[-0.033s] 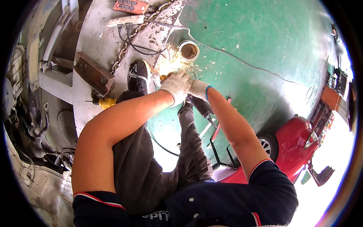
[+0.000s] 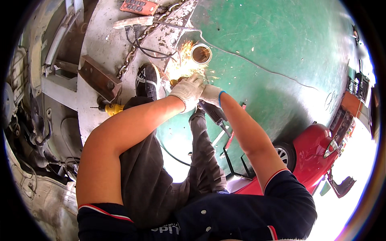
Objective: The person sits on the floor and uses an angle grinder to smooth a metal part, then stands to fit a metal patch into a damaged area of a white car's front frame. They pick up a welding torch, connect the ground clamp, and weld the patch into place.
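My left hand [image 2: 189, 89], in a cream knit glove, is closed over a yellow power tool [image 2: 175, 82], mostly hidden by my fingers. My right hand [image 2: 210, 95], gloved with a blue cuff, is closed beside it on the same tool, whose contact point I cannot make out. A dark elongated object [image 2: 213, 112] shows below my right hand. Bright sparks [image 2: 181, 64] spray forward from the tool toward a round open can [image 2: 201, 54]. My shoe [image 2: 145, 80] is just left of the sparks.
A rusty steel channel [image 2: 99, 78], yellow drill [image 2: 112, 109], chain [image 2: 128, 60], power strip [image 2: 130, 22] and orange remote [image 2: 138, 6] lie on the grey platform [image 2: 96, 36]. A cord crosses the green floor [image 2: 261, 36]. A red car [image 2: 309, 152] is at right; vehicle parts [image 2: 40, 132] at left.
The spark spray is brighter and more orange, spreading a little further around the can. My hands and the rest look the same.
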Available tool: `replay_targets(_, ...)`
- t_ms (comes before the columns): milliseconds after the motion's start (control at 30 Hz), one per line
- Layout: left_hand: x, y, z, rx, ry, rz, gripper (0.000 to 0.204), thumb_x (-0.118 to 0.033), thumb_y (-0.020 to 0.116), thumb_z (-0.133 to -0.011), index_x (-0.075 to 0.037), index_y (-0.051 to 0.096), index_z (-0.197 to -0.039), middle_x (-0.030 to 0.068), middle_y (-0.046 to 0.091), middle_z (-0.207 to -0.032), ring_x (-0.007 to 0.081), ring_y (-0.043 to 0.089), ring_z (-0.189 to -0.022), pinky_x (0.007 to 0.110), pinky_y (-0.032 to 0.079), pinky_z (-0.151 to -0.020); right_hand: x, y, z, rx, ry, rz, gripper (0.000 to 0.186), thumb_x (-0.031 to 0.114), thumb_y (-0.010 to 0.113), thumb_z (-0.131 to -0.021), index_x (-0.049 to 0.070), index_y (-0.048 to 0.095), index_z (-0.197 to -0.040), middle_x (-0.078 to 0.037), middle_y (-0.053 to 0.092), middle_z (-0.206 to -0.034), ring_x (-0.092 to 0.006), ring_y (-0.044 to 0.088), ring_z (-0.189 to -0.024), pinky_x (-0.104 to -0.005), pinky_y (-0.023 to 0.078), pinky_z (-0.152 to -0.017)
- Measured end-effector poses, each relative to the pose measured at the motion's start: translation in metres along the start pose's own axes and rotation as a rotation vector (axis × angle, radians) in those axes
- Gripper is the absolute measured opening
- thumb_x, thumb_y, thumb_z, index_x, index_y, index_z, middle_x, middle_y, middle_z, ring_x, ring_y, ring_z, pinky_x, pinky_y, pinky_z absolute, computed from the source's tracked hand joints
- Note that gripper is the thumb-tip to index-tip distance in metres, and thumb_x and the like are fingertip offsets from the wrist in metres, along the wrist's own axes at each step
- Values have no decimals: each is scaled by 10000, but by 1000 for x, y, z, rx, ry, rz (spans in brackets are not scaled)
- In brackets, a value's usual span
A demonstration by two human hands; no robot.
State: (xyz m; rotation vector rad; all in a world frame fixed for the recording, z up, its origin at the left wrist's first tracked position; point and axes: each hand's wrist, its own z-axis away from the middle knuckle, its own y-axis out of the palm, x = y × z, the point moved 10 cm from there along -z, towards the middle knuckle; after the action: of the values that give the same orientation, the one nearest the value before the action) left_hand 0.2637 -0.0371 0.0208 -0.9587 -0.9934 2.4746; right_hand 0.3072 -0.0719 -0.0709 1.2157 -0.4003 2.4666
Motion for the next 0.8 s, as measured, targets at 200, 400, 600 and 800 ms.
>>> replay_targets(200, 0, 1, 0, -16, 2, -4, 629, -237, 769, -873, -39, 572, -1436, 107, 535, -1489, 309, 441, -1439, 430, 461, -1150, -14, 5, 11, -46, 362, -525, 172, 218, 725, -944, 46, 723, -952, -68, 724, -804, -178, 705, -686, -352, 570, -626)
replay_targets(400, -11, 2, 0, -15, 44, 21, 621, -245, 768, -874, -36, 576, -1426, 109, 539, -1482, 313, 454, -1426, 430, 449, -1161, 23, 6, 17, -69, -290, 571, 126, 200, 725, -934, 81, 729, -973, -83, 728, -866, -207, 714, -812, -357, 569, -743)
replay_targets(600, -22, -7, 6, -78, 104, 16, 612, -310, 750, -894, -34, 568, -1409, 126, 548, -1455, 316, 465, -1411, 422, 453, -1136, -39, 0, 31, -86, 364, -118, 247, 289, 724, -906, 86, 745, -1044, -105, 721, -891, -212, 685, -830, -350, 544, -788)
replay_targets(800, -53, -39, 17, 56, 76, 156, 801, -507, 777, -854, -24, 510, -1435, 168, 567, -1411, 353, 540, -1331, 448, 513, -1031, -82, -21, 88, -442, 634, -738, 420, 342, 734, -888, -26, 716, -1089, -108, 735, -921, -243, 701, -777, -393, 567, -706)
